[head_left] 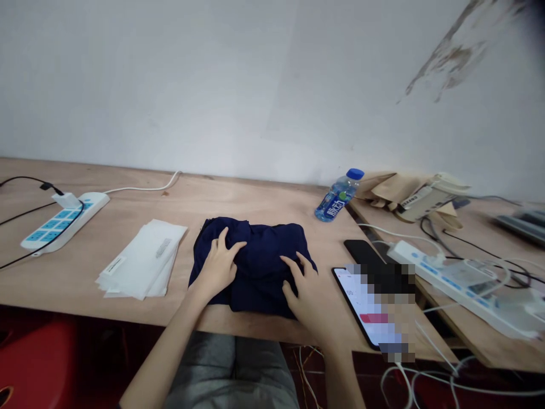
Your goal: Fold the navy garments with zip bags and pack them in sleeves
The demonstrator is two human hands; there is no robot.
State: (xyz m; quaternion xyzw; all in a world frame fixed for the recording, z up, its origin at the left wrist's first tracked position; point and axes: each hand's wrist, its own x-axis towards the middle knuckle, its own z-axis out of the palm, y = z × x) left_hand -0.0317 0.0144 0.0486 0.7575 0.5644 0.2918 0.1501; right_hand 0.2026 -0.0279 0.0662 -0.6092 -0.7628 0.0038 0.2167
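Navy garment [264, 244]: bunched up mid-desk, right in front of the person, so both hands reach it easily.
Left hand [219, 267]: fingers spread on top, pressing down, not clamped on anything.
Right hand [304, 289]: same deal on the right edge, open, looks like it's pinning the garment in place.
Nearby: white sleeves [142, 261] to the left, phone [357, 301] to the right, bottle [338, 196] behind, all on a plywood desk [255, 196].

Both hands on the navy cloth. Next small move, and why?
Probably smooth the navy garment outward with the right hand while the left hand holds it down. It lies bunched in folds, and both hands rest on top with fingers spread, not gripping.
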